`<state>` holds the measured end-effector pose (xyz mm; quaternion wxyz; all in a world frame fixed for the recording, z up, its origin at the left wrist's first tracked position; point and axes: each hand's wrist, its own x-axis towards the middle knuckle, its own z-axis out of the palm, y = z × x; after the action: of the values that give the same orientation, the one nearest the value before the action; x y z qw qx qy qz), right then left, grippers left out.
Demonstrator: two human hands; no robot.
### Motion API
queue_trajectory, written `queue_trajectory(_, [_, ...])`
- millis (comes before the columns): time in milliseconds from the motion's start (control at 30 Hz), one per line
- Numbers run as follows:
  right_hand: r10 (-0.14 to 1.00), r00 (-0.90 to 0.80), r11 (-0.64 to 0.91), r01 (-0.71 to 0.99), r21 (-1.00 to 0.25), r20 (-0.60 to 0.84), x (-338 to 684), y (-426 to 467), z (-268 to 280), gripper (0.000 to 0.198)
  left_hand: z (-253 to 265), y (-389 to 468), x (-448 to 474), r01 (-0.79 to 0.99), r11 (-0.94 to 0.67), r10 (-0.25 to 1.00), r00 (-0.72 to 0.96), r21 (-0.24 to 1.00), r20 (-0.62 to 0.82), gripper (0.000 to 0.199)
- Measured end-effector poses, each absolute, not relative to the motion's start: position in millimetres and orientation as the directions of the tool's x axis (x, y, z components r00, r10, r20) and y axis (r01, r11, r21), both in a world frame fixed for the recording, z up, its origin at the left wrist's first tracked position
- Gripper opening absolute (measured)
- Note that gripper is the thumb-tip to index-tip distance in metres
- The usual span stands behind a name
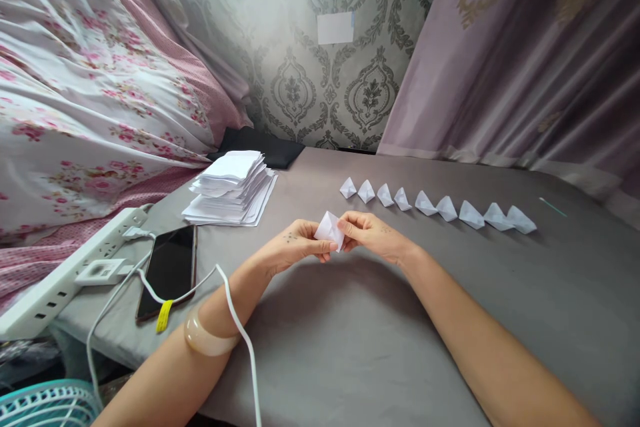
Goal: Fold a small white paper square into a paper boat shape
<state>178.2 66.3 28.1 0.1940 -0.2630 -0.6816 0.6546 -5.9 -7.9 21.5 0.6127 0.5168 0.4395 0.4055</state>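
My left hand (294, 247) and my right hand (373, 233) meet over the middle of the grey cloth surface (350, 347). Both pinch a small folded white paper piece (329, 229) between their fingertips, a little above the cloth. Beyond my hands runs a row of several finished folded paper shapes (435, 208), from centre to right. A stack of white paper sheets (231, 188) lies to the back left of my left hand.
A black phone (167, 268) lies at the left with a white charging cable (235, 317) crossing my left forearm. A white power strip (65, 270) sits on the left edge. Floral bedding (90, 93) is piled at left, a purple curtain (525, 67) hangs at right.
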Motion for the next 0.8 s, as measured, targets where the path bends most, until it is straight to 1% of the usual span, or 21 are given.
queue_trajectory(200, [0.674, -0.737, 0.018, 0.075, -0.997, -0.043, 180.1, 69.4, 31.0, 0.031, 20.9, -5.0, -4.8, -0.117, 0.170, 0.976, 0.157, 0.979, -0.151, 0.030])
queue_trajectory(267, [0.699, -0.714, 0.017, 0.067, -0.998, -0.036, 179.3, 69.6, 31.2, 0.029, 20.3, -3.6, -4.9, -0.121, 0.150, 0.984, 0.116, 0.981, -0.136, 0.031])
queue_trajectory(400, [0.784, -0.621, 0.040, 0.032, -0.999, 0.011, 174.1, 70.1, 26.7, 0.027, 19.4, -2.0, -2.7, -0.126, 0.056, 0.998, 0.004, 0.990, -0.056, 0.031])
queue_trajectory(433, [0.803, -0.596, 0.046, 0.011, -0.999, 0.031, 172.6, 70.3, 25.0, 0.027, 19.4, -1.8, -1.8, -0.123, 0.028, 0.999, -0.032, 0.992, -0.033, 0.035])
queue_trajectory(533, [0.840, -0.536, 0.056, -0.063, -0.996, 0.081, 168.7, 70.3, 20.3, 0.026, 19.1, -1.5, 0.0, -0.108, -0.040, 0.992, -0.124, 0.993, 0.027, 0.054])
queue_trajectory(567, [0.849, -0.520, 0.056, -0.084, -0.995, 0.092, 167.6, 70.2, 19.2, 0.028, 18.8, -1.4, 0.1, -0.093, -0.052, 0.990, -0.139, 0.994, 0.039, 0.054])
queue_trajectory(667, [0.874, -0.478, 0.044, -0.111, -0.993, 0.092, 166.0, 70.2, 17.7, 0.037, 18.2, -1.1, -0.6, -0.028, -0.057, 0.989, -0.137, 0.998, 0.053, 0.034])
queue_trajectory(733, [0.881, -0.465, 0.044, -0.093, -0.995, 0.083, 166.4, 70.7, 18.1, 0.035, 18.7, -1.6, -1.1, -0.004, -0.044, 0.992, -0.120, 0.999, 0.044, 0.028])
queue_trajectory(800, [0.872, -0.479, 0.078, -0.057, -0.995, 0.096, 167.8, 71.6, 19.2, 0.029, 20.4, -2.8, -0.9, -0.017, -0.026, 0.997, -0.073, 1.000, 0.025, 0.029])
